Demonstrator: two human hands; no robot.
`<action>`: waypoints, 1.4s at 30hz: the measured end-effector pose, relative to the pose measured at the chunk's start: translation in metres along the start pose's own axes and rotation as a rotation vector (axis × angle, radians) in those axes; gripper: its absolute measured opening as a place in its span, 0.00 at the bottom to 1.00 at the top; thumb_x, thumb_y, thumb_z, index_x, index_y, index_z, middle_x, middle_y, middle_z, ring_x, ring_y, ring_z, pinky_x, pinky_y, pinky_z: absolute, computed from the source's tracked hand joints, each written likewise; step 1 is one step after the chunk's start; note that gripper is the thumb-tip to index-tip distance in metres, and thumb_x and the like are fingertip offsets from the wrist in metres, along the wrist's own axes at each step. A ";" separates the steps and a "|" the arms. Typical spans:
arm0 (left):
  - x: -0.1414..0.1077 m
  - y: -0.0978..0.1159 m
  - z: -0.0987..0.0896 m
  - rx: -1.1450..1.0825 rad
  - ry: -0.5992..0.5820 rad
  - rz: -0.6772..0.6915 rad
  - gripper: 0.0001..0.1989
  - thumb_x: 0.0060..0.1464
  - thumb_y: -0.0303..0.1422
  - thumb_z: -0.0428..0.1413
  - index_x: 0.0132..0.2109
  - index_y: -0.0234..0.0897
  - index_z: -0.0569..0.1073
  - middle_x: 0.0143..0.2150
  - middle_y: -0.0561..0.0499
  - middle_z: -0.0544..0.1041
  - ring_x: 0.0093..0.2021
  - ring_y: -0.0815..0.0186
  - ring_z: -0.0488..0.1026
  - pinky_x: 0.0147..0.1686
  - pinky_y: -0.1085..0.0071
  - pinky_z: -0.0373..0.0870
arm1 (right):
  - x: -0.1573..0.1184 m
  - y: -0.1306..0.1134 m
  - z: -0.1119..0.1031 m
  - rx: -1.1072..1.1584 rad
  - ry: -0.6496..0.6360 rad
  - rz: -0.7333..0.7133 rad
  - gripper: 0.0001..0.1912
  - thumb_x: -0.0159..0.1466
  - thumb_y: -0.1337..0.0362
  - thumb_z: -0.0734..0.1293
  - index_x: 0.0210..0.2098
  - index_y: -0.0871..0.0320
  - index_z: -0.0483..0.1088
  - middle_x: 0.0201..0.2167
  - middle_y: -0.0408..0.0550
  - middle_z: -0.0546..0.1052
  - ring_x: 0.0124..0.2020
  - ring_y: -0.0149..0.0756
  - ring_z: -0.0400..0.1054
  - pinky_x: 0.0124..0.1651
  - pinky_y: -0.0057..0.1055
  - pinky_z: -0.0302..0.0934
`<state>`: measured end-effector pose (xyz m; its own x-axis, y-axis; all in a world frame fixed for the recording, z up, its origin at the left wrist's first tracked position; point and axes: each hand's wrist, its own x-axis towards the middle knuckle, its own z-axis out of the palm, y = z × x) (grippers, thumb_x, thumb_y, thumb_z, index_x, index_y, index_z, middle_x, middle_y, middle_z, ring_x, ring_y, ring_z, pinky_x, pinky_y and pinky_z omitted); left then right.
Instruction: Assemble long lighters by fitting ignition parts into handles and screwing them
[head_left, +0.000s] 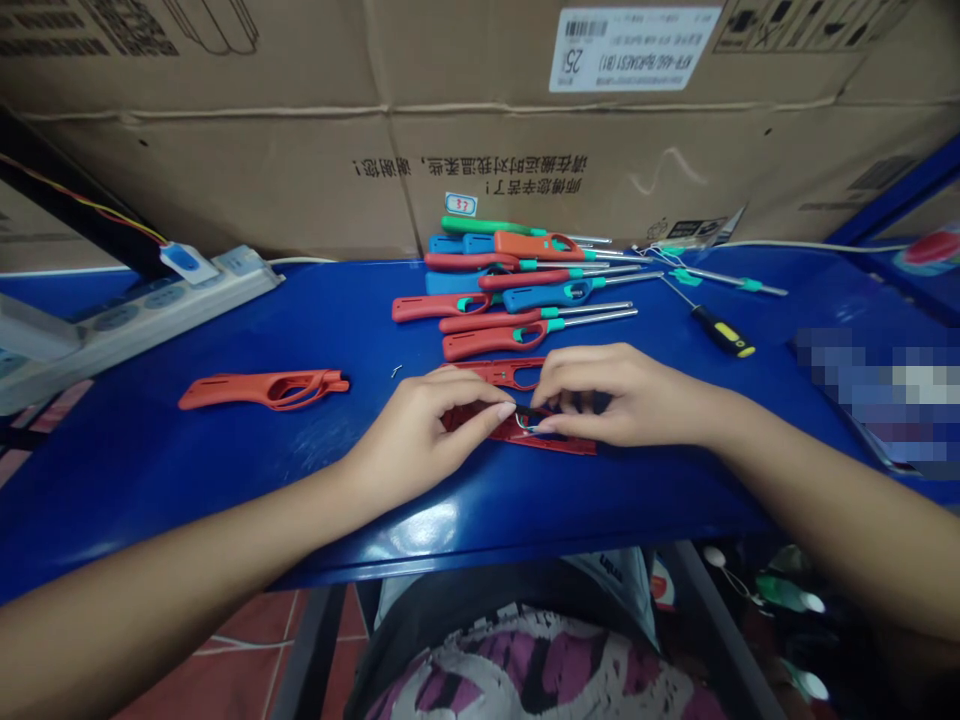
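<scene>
My left hand [442, 418] is closed, thumb and fingertips pinching one end of a small black part [529, 410] with thin wires. My right hand [607, 395] is closed at the other side of that part, its fingertips near the white and green wires [525, 424]. Beneath both hands lie red lighter shell pieces [570, 443], partly covered by my fingers. Another red shell piece [487, 372] shows just behind them. An orange-red lighter casing [259, 389] rests to the left, and small screws [397, 371] lie between it and my left hand.
Behind my hands is a pile of red, blue, green and orange lighters [495, 338]. A screwdriver [720, 330] and a loose metal tube [735, 281] lie back right. A power strip [150, 310] runs along the left of the blue table [360, 530]; cardboard [262, 180] stands behind.
</scene>
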<state>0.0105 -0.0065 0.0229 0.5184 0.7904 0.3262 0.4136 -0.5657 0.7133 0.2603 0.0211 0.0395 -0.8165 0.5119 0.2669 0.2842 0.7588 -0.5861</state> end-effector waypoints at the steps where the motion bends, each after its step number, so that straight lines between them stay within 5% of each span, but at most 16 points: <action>1: 0.000 -0.001 0.000 0.007 -0.006 -0.003 0.07 0.64 0.33 0.59 0.42 0.37 0.82 0.38 0.51 0.83 0.40 0.65 0.78 0.43 0.70 0.71 | 0.000 0.000 0.000 0.008 -0.001 0.017 0.09 0.67 0.62 0.70 0.42 0.62 0.75 0.36 0.47 0.75 0.31 0.25 0.69 0.35 0.22 0.64; 16: 0.002 -0.005 0.000 0.154 -0.056 0.051 0.09 0.64 0.34 0.58 0.39 0.39 0.82 0.37 0.49 0.81 0.40 0.63 0.75 0.43 0.65 0.70 | 0.001 0.004 0.007 -0.013 -0.026 0.058 0.07 0.68 0.64 0.68 0.41 0.62 0.76 0.37 0.49 0.78 0.33 0.28 0.70 0.35 0.24 0.62; 25: -0.002 0.002 -0.010 0.350 -0.184 0.030 0.18 0.57 0.36 0.62 0.54 0.40 0.75 0.54 0.45 0.78 0.56 0.52 0.73 0.55 0.52 0.68 | 0.002 0.004 0.012 -0.123 0.008 0.031 0.05 0.69 0.67 0.65 0.37 0.61 0.73 0.32 0.46 0.74 0.29 0.27 0.65 0.32 0.23 0.59; 31: 0.000 -0.005 -0.007 0.262 -0.177 0.082 0.15 0.62 0.30 0.59 0.55 0.37 0.74 0.54 0.44 0.78 0.53 0.57 0.76 0.53 0.60 0.73 | 0.001 0.003 0.009 -0.195 -0.004 0.062 0.05 0.69 0.68 0.65 0.36 0.61 0.71 0.32 0.46 0.73 0.30 0.28 0.65 0.33 0.24 0.58; 42: -0.002 -0.006 -0.003 0.303 -0.180 0.117 0.14 0.61 0.33 0.62 0.53 0.36 0.75 0.49 0.45 0.81 0.50 0.56 0.76 0.51 0.58 0.72 | 0.000 -0.001 0.010 -0.487 -0.114 0.086 0.08 0.71 0.64 0.62 0.38 0.59 0.71 0.35 0.47 0.77 0.32 0.33 0.68 0.31 0.29 0.51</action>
<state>0.0046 -0.0040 0.0198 0.6877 0.6774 0.2613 0.5323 -0.7151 0.4530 0.2549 0.0160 0.0324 -0.8216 0.5546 0.1320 0.5324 0.8292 -0.1702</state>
